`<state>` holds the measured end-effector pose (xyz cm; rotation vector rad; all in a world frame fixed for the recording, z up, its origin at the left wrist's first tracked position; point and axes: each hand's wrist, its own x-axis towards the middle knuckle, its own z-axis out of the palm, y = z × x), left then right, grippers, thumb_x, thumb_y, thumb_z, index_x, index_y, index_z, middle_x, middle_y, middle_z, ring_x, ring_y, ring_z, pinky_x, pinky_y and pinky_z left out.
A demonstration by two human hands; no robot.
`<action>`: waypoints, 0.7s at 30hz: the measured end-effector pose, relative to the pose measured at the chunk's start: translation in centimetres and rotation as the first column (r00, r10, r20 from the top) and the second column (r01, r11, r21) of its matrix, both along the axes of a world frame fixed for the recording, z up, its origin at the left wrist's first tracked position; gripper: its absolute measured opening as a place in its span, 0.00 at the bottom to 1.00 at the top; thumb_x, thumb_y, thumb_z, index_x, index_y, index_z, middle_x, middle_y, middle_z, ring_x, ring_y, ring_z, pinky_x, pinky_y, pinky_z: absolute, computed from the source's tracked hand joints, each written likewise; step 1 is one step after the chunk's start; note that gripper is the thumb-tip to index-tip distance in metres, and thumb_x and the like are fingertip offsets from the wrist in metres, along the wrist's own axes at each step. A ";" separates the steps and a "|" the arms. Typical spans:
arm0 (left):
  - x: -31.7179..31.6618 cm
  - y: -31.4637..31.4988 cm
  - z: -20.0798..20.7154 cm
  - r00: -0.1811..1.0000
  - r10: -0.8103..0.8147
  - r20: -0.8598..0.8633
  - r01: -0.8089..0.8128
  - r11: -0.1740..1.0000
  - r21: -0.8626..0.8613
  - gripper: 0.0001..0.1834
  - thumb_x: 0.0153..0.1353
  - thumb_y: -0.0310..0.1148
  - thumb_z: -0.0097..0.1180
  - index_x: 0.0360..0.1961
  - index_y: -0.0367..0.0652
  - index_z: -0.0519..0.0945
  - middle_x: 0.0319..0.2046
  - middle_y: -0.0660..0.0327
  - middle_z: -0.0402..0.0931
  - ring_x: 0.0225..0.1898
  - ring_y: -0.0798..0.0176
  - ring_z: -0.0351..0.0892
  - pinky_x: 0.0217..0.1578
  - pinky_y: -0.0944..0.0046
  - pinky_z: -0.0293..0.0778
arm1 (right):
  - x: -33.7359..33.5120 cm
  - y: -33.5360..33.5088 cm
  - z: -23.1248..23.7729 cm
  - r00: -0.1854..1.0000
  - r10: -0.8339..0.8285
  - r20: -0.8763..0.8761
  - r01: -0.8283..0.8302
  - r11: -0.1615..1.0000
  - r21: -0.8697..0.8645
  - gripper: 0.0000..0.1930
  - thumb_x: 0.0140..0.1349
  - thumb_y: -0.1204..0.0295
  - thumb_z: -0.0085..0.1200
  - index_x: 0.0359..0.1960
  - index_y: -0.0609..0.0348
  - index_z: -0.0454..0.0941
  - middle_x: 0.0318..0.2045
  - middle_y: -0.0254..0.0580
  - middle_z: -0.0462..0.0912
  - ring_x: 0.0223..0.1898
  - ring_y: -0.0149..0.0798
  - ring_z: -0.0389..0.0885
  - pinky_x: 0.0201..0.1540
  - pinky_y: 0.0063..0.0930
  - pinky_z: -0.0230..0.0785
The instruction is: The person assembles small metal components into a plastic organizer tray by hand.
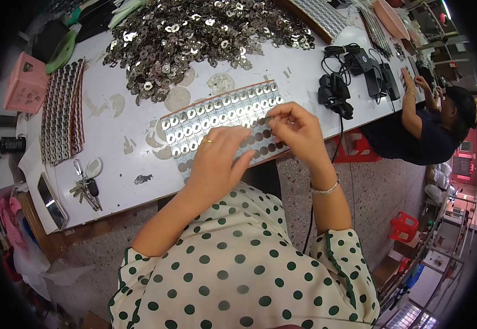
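We have a white table [120, 197] in front of us, and the biggest thing on it is a pile [183, 44] of loose metal pieces, spread over the far side. At our left lies a stack [62, 112] of gridded sheets, well apart from the panel [216, 101] under our hands.

That panel lies flat close to the table's near edge, between us and the pile. Its long axis runs across our front on a slant: the right end sits farther from us than the left. Its brown-edged long side faces the pile, the opposite one faces us.

By our reading, it is part done. The rows on the far side carry bright washers [191, 113] along most of their length. Left bare, as far as we can see, are dark discs [263, 151] toward the near right and some greyer spots at the near left corner; our hands hide the middle, so we cannot count what remains.

Our left hand [216, 156] is over the panel, thumb spread from the straightened fingers, which blur at the tips. Our right hand [297, 130] is over the right end, thumb and forefinger drawn narrow; we cannot tell whether a piece sits between them.
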<state>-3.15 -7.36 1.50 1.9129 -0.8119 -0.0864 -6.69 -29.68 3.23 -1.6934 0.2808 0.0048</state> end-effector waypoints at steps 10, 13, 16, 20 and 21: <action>-0.4 0.2 -1.0 0.938 -0.218 0.269 0.101 0.915 0.392 0.31 0.59 0.49 0.68 0.59 0.43 0.79 0.68 0.57 0.69 0.68 0.51 0.66 0.65 0.50 0.61 | 1.9 -2.6 -0.6 0.986 0.091 -0.141 -0.121 0.967 -0.222 0.05 0.64 0.77 0.62 0.41 0.62 0.84 0.25 0.26 0.80 0.24 0.17 0.73 0.22 0.14 0.66; -0.4 0.1 -1.3 0.935 -0.215 0.282 0.087 0.910 0.406 0.30 0.60 0.50 0.67 0.58 0.44 0.79 0.68 0.57 0.69 0.69 0.52 0.66 0.66 0.50 0.61 | 2.0 -2.4 -0.3 0.983 0.116 -0.146 -0.149 0.959 -0.241 0.06 0.64 0.76 0.63 0.41 0.62 0.84 0.25 0.26 0.80 0.25 0.18 0.73 0.26 0.15 0.66; -0.3 0.1 -1.2 0.933 -0.221 0.283 0.089 0.905 0.416 0.29 0.60 0.50 0.67 0.58 0.44 0.80 0.68 0.57 0.69 0.69 0.52 0.66 0.66 0.50 0.61 | 1.9 -2.2 -0.6 0.987 0.119 -0.107 -0.143 0.956 -0.258 0.06 0.62 0.76 0.65 0.40 0.62 0.84 0.26 0.28 0.80 0.27 0.20 0.73 0.29 0.18 0.67; -0.4 0.0 -1.0 0.936 -0.226 0.268 0.092 0.896 0.434 0.28 0.61 0.49 0.66 0.58 0.44 0.80 0.68 0.56 0.69 0.69 0.51 0.66 0.66 0.49 0.61 | 1.4 -2.3 -1.6 0.997 0.072 0.018 -0.059 0.915 -0.398 0.08 0.58 0.77 0.69 0.38 0.61 0.82 0.28 0.31 0.79 0.26 0.22 0.73 0.29 0.19 0.68; -0.4 0.0 -1.0 0.936 -0.229 0.267 0.095 0.895 0.436 0.28 0.61 0.49 0.66 0.58 0.44 0.80 0.68 0.56 0.69 0.69 0.51 0.66 0.66 0.49 0.61 | 1.3 -2.3 -1.7 0.997 0.070 0.017 -0.057 0.916 -0.397 0.08 0.58 0.77 0.69 0.38 0.61 0.82 0.28 0.31 0.79 0.26 0.22 0.73 0.29 0.19 0.68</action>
